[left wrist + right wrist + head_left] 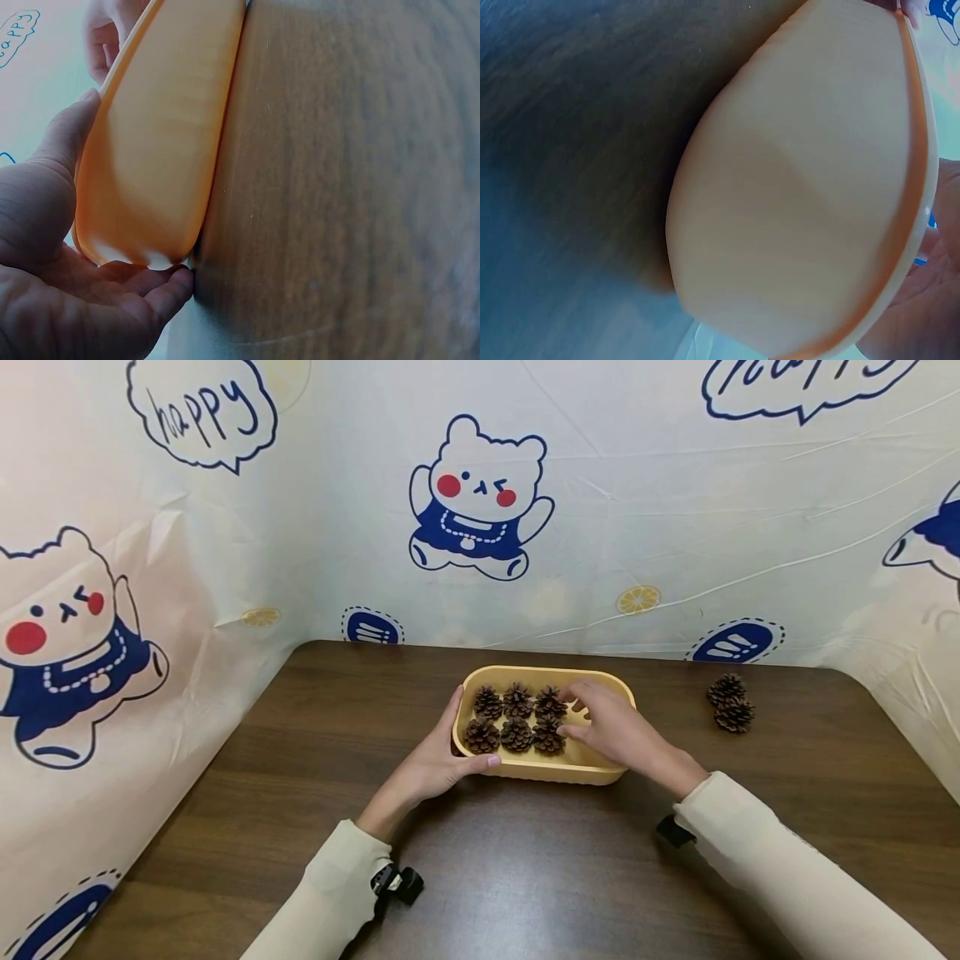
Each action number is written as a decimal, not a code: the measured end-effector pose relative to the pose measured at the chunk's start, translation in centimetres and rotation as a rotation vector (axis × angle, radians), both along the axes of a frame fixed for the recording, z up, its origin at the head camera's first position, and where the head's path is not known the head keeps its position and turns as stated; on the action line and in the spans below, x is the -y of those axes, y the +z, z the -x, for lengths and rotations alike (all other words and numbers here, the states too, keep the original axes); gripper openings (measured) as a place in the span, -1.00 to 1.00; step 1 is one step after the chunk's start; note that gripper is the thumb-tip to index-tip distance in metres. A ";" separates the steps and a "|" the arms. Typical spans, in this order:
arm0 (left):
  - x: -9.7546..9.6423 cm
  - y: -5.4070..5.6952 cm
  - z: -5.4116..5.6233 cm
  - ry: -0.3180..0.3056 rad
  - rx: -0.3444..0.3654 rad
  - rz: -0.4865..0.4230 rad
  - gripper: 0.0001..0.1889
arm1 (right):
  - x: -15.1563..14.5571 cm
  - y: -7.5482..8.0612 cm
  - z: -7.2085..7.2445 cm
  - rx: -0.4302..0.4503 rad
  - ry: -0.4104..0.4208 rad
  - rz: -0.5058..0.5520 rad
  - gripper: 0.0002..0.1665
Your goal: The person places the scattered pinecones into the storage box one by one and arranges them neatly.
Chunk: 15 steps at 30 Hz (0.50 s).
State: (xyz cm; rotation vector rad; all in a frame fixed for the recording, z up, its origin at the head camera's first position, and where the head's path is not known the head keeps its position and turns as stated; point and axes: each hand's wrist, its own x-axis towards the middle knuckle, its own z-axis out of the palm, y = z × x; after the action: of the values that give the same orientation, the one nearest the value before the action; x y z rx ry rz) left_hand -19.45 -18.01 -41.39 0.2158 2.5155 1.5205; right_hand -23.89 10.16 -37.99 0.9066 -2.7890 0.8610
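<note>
A yellow plastic basket stands on the table in the head view. Inside its left and middle parts, pine cones sit in two rows of three. My left hand grips the basket's left end, thumb along the front rim and fingers around the side; the left wrist view shows the fingers bent against the basket wall. Reaching over the right side, my right hand has its fingertips and thumb spread apart beside the two rightmost cones. The basket's outer wall hides most of that hand in the right wrist view.
Two more pine cones lie together at the right rear of the brown wooden table. A patterned sheet with cartoon bears hangs behind and beside the table.
</note>
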 end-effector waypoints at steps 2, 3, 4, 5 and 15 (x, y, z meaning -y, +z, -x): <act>0.0 0.0 0.0 0.002 0.000 0.001 0.34 | -0.3 0.2 0.1 -0.003 -0.004 0.014 -0.54; 0.0 0.0 0.0 0.003 0.001 0.002 0.34 | -0.4 0.2 0.1 -0.004 -0.009 0.021 -0.54; 0.0 0.1 -0.1 0.003 0.002 0.003 0.34 | -0.6 0.3 0.1 -0.006 -0.012 0.029 -0.55; -0.1 0.1 -0.1 0.004 0.003 0.003 0.34 | -0.7 0.4 0.1 -0.006 -0.018 0.037 -0.55; 0.0 0.1 -0.1 0.000 0.000 -0.001 0.34 | -2.0 1.1 0.4 0.005 -0.090 0.079 -0.58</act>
State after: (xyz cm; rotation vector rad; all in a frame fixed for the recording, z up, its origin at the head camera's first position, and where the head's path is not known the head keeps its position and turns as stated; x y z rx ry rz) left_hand -19.40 -18.01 -41.32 0.2157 2.5157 1.5216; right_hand -24.26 12.15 -36.89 0.7626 -2.7544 0.9535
